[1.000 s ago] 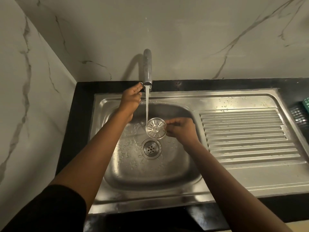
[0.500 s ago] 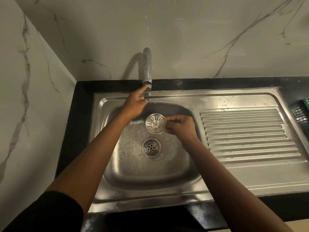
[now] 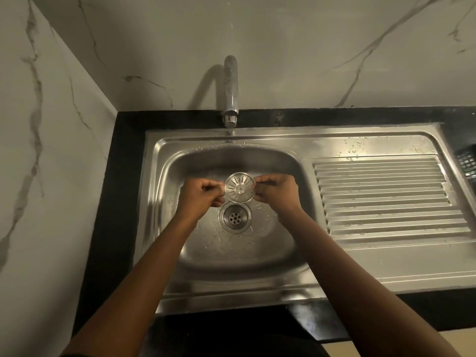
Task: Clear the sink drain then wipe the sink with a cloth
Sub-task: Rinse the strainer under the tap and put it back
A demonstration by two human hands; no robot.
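A round metal drain strainer with radial slots hangs over the steel sink basin, just above the open drain. My left hand pinches its left rim with curled fingers. My right hand pinches the right rim. The drain hole shows a small perforated plate. No water runs from the tap. Droplets lie on the basin floor. No cloth is in view.
A ribbed steel drainboard lies to the right of the basin. A dark mesh basket sits at the right edge on the black counter. Marble walls close in behind and to the left.
The water stream has stopped. My left hand came down from the tap and now pinches the strainer's left rim. The strainer stays held over the drain.
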